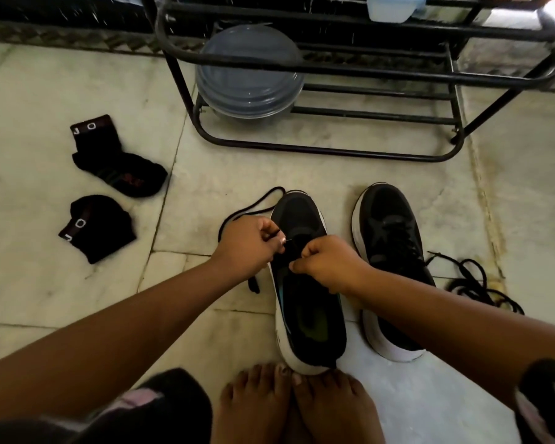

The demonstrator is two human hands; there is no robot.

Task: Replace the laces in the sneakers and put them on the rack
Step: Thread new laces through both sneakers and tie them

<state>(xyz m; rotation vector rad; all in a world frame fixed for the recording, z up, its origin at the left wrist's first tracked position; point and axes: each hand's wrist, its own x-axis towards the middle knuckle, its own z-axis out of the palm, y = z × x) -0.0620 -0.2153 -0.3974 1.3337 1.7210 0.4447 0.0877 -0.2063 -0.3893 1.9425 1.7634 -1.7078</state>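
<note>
Your left hand [249, 243] has its fingers curled tight, pinching the tip of a black lace [253, 206] just over the eyelet area of the near sneaker [305, 283]; the rest of that lace loops away toward 10 o'clock across the floor and comes back under your wrist. Your right hand [326, 264] is also curled into a closed grip at the sneaker's throat, knuckles up, but what its fingertips pinch cannot be made out against the black upper. The two hands sit close together, nearly touching, with both bare forearms reaching in from 7 and 4 o'clock, wrists roughly level. The near sneaker lies on the pale tile floor [77, 283] at the center, toe pointing to 12 o'clock, its heel touching your bare toes [289, 382] at 6 o'clock. The second sneaker [391, 251], already laced, stands just beside it at 3 o'clock, partly under your right forearm. A loose tangle of black lace [474, 283] lies further out at 3 o'clock. Two black socks [109, 187] lie at 9 to 10 o'clock. The black metal rack [334, 149] stands at 12 o'clock, holding stacked clear containers [247, 78].
</note>
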